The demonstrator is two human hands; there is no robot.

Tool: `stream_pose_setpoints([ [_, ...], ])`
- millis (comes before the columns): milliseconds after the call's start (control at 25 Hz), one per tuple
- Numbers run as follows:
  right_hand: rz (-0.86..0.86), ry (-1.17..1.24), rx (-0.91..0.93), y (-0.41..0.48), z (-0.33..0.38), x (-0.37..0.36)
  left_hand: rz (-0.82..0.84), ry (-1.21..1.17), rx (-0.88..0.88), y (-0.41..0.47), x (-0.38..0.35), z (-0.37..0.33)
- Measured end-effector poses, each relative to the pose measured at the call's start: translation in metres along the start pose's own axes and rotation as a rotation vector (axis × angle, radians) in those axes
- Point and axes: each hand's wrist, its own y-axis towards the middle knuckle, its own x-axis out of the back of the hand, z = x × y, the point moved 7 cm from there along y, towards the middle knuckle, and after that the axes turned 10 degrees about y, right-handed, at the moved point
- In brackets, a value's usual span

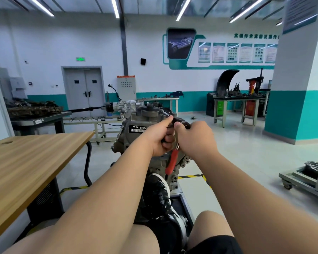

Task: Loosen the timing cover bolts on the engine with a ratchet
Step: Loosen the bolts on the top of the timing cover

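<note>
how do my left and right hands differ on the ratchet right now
The left hand wraps curled fingers round the ratchet above its red handle, thumb stretched upward; the right hand pinches the tool's dark top with thumb and fingertips. The left hand shows its curled fingers, the right hand mostly its back. Both meet at the engine.
</note>
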Motion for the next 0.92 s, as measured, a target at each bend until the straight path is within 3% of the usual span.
stream_pose_setpoints([
  [80, 0.015, 0.034, -0.045, -0.001, -0.005, -0.006, 0.033, 0.005, 0.052, -0.001, 0.001, 0.004],
  [160, 0.029, -0.168, 0.015, -0.001, 0.000, -0.003, 0.044, -0.092, 0.096, -0.001, 0.003, 0.007],
  [280, 0.011, -0.751, 0.419, 0.002, 0.025, 0.007, 0.033, -0.374, 0.144, 0.002, 0.008, 0.014],
  [360, 0.024, -0.949, 0.590, 0.004, 0.033, 0.010, -0.055, -0.536, 0.175, 0.005, 0.015, 0.022],
  [480, 0.020, -0.754, 0.434, 0.012, 0.031, 0.018, -0.204, -0.680, 0.180, 0.008, 0.020, 0.030],
  [600, 0.130, -0.411, 0.168, 0.008, 0.020, -0.003, -0.115, -0.545, 0.125, 0.008, 0.002, 0.026],
  [720, 0.125, -0.161, 0.025, 0.008, 0.018, -0.010, -0.050, -0.357, 0.052, 0.006, -0.009, 0.015],
  [800, 0.176, -0.247, 0.039, 0.008, 0.019, -0.010, -0.006, -0.270, 0.018, 0.003, -0.011, 0.008],
  [920, 0.212, -0.672, 0.245, -0.001, 0.026, -0.010, 0.043, -0.202, 0.031, -0.003, -0.015, 0.007],
])
